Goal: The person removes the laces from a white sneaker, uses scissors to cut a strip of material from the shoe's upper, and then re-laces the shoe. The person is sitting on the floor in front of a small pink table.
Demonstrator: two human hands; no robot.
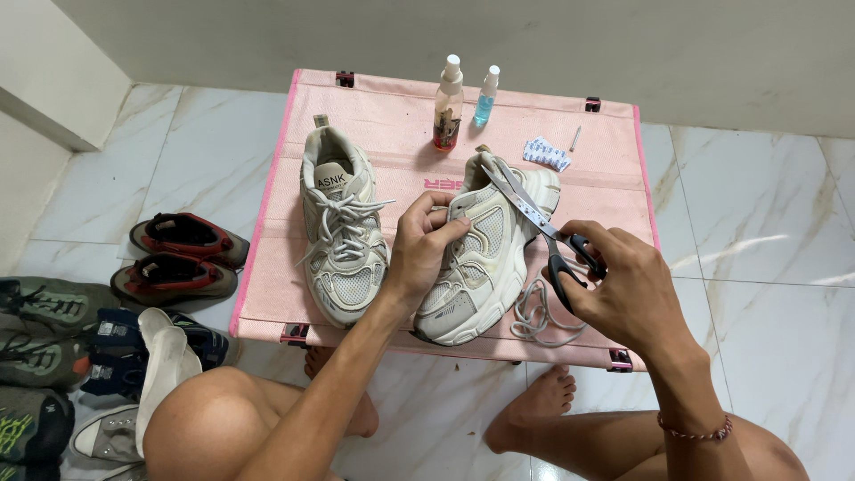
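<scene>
Knees frame the counter [392,120]; left hand [419,254] fingers pinching the unlaced sneaker [485,258] steady, right hand [623,285] fingers looped through open scissors [534,218] angled at its tongue.

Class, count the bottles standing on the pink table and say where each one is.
2. A clear spray bottle with brownish contents stands at the pink table's far edge; a smaller blue bottle stands just right of it.

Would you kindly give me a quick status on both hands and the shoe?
Left hand gripping unlaced sneaker at its tongue. Right hand holding scissors, blades open over the shoe. Loose lace on pink table beside the sneaker; laced sneaker alongside.
</scene>
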